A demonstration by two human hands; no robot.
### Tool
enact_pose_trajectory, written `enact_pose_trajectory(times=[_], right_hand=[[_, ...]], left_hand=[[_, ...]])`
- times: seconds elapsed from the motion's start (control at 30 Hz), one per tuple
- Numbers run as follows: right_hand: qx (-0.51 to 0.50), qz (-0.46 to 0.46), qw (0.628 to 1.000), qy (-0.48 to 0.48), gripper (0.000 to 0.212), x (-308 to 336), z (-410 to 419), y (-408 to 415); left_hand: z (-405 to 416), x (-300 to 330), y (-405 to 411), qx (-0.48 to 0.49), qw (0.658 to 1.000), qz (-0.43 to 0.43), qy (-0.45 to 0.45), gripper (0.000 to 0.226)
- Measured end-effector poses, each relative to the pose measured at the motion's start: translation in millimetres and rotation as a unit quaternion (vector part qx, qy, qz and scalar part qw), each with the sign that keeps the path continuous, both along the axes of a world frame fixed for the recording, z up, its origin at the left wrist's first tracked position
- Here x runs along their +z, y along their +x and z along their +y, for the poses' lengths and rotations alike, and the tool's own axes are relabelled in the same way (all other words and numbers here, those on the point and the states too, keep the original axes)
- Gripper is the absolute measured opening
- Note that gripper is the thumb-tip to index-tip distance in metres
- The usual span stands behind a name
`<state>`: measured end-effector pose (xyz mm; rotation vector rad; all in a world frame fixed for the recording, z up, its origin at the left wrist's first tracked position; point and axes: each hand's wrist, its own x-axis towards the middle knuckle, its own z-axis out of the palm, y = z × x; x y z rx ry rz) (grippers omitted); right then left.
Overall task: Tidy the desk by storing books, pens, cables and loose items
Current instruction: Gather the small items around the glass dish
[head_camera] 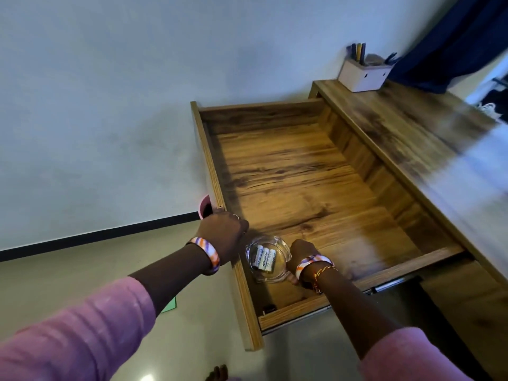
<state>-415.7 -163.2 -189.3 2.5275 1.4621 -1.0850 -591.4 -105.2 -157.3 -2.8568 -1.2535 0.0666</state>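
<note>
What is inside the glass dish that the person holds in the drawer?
White batteries lie side by side in the glass dish. The right hand covers its right rim, so their exact number stays unclear.

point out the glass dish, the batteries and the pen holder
glass dish (283, 244): head view, far rim
batteries (264, 260): head view, middle of the labels
pen holder (362, 76): head view, front wall

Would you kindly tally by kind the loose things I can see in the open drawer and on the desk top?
Glass dish: 1
Batteries in the dish: 3
Small dark item in the drawer's corner: 1
Pen holder on the desk top: 1
Total: 6
</note>
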Motion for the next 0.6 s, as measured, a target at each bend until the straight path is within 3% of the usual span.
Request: enact_pose_trajectory(times=[0.13,0.27,0.47,0.53,0.6], right_hand=[[0.033,-0.016,0.999,-0.03,0.037,9,-7,8],[0.033,-0.081,0.996,0.034,0.039,25,-26,28],[-0.008,-0.242,0.956,0.167,0.046,59,-91,96],[-0.07,-0.26,0.944,0.19,0.047,69,-123,130],[-0.126,-0.279,0.929,0.206,0.046,76,-156,162]], left_hand=[[0,7,15,0.0,0.996,0.094,0.0,0.022],[-4,12,39,-0.018,0.983,0.184,-0.022,0.023],[-36,28,120,-0.189,0.921,0.188,-0.282,0.039],[-61,41,162,-0.249,0.92,0.156,-0.26,0.04],[-82,53,201,-0.284,0.935,0.13,-0.167,0.037]])
